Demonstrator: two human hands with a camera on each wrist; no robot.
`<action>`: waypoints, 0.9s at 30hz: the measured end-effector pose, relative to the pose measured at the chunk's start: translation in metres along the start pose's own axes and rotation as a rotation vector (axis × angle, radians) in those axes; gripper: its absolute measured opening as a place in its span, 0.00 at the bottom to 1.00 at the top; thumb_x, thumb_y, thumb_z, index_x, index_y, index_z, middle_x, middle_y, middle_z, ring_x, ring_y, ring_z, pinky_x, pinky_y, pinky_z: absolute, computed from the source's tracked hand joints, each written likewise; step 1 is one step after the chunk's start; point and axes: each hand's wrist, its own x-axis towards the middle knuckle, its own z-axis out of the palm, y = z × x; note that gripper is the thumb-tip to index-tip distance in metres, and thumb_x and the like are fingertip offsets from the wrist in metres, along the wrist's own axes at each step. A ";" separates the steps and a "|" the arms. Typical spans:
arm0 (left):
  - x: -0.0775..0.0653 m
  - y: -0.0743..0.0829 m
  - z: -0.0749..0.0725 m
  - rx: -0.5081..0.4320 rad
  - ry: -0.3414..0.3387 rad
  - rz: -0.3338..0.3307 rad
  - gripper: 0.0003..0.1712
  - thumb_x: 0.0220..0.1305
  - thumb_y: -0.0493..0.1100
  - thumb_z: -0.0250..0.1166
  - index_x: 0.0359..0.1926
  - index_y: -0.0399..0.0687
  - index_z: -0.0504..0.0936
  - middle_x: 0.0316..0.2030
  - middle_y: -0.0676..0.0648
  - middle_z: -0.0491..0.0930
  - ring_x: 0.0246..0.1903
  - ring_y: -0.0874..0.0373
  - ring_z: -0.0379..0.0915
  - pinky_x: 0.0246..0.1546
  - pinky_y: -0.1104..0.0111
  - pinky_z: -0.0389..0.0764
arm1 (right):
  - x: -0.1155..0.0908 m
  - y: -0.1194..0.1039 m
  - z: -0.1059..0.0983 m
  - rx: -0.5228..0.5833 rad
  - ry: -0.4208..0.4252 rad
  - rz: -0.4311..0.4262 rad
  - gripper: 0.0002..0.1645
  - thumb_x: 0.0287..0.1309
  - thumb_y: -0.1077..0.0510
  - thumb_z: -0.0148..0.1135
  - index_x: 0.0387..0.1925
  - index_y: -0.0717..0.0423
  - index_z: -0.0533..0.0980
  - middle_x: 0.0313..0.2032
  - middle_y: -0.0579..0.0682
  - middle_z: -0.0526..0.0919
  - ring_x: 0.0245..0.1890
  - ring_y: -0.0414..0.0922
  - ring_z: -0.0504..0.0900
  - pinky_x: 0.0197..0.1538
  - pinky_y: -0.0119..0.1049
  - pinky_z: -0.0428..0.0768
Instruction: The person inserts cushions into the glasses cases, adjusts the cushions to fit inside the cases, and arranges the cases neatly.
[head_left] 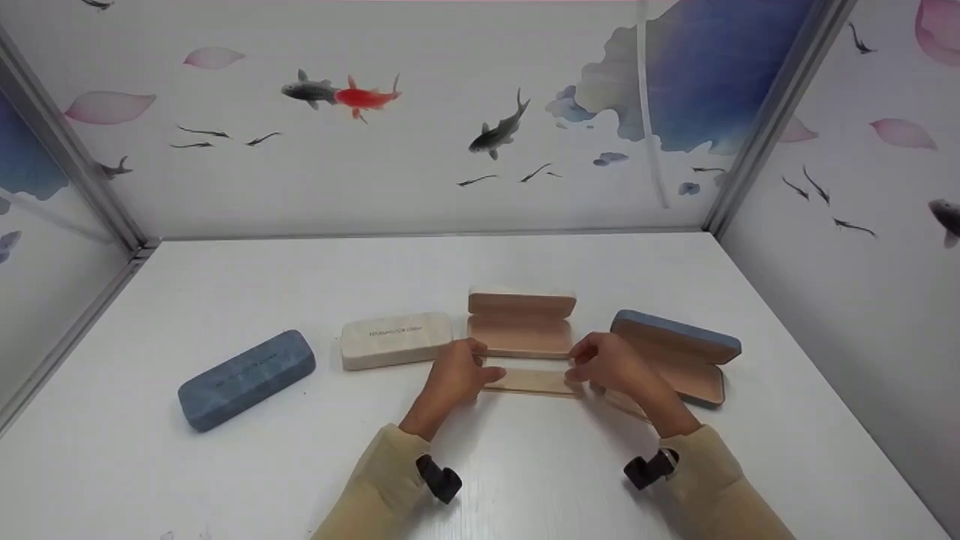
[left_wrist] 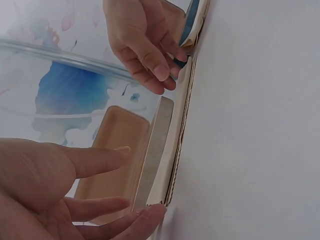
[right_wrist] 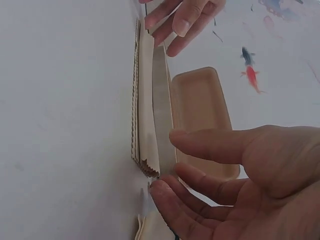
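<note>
A folded beige cloth with zigzag-cut edges (head_left: 532,381) lies flat on the table, just in front of an open cream glasses case (head_left: 520,335) with a peach lining. My left hand (head_left: 455,373) is at the cloth's left end, fingers extended and fingertips right at its edge in the left wrist view. At the opposite end is my right hand (head_left: 616,369), its thumb and fingers apart near the case's front right corner. In the right wrist view, the cloth (right_wrist: 145,100) shows several stacked layers between the two hands. Neither hand's fingers are curled round anything.
To the right stands an open blue glasses case (head_left: 701,381), with another beige cloth (head_left: 628,405) partly hidden under my right forearm. A closed cream case (head_left: 396,349) sits left of the open one. Farther left lies a closed blue case (head_left: 247,382). Printed panels (head_left: 420,195) wall the table.
</note>
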 end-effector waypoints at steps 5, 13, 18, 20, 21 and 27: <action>0.001 -0.001 0.002 0.024 0.024 -0.021 0.24 0.61 0.39 0.71 0.56 0.32 0.80 0.47 0.37 0.84 0.39 0.54 0.81 0.38 0.64 0.82 | -0.003 -0.005 0.004 -0.085 0.028 -0.014 0.18 0.55 0.61 0.72 0.48 0.61 0.81 0.39 0.53 0.82 0.34 0.44 0.76 0.36 0.32 0.77; 0.001 -0.008 0.007 0.084 0.042 -0.029 0.11 0.59 0.34 0.69 0.43 0.34 0.85 0.39 0.41 0.87 0.23 0.61 0.73 0.24 0.71 0.73 | -0.007 -0.001 0.011 -0.168 0.023 -0.053 0.13 0.55 0.60 0.73 0.42 0.60 0.82 0.35 0.51 0.82 0.34 0.44 0.76 0.36 0.33 0.76; 0.000 -0.011 0.005 -0.008 -0.005 0.038 0.06 0.61 0.32 0.68 0.27 0.34 0.85 0.19 0.50 0.79 0.13 0.65 0.65 0.16 0.75 0.67 | -0.007 0.000 0.013 -0.184 0.013 -0.104 0.06 0.56 0.60 0.72 0.34 0.58 0.83 0.29 0.49 0.80 0.29 0.43 0.74 0.32 0.32 0.73; 0.000 -0.012 0.002 -0.075 -0.039 0.030 0.07 0.61 0.32 0.67 0.26 0.33 0.85 0.17 0.53 0.74 0.13 0.66 0.64 0.15 0.75 0.67 | -0.007 0.001 0.012 -0.181 0.003 -0.115 0.04 0.57 0.60 0.71 0.31 0.56 0.83 0.27 0.48 0.79 0.28 0.42 0.73 0.31 0.32 0.72; 0.000 -0.012 0.001 -0.098 -0.053 0.024 0.07 0.61 0.32 0.67 0.26 0.32 0.84 0.16 0.53 0.74 0.13 0.65 0.64 0.16 0.75 0.67 | -0.008 0.001 0.012 -0.167 -0.002 -0.114 0.03 0.57 0.60 0.71 0.30 0.55 0.83 0.27 0.47 0.79 0.28 0.42 0.73 0.30 0.32 0.72; 0.000 -0.012 -0.005 -0.122 -0.081 -0.045 0.05 0.62 0.35 0.68 0.35 0.34 0.84 0.25 0.49 0.80 0.22 0.63 0.73 0.21 0.72 0.76 | -0.009 -0.001 0.006 -0.097 -0.022 -0.098 0.04 0.58 0.59 0.71 0.30 0.54 0.83 0.25 0.46 0.79 0.27 0.42 0.72 0.30 0.33 0.72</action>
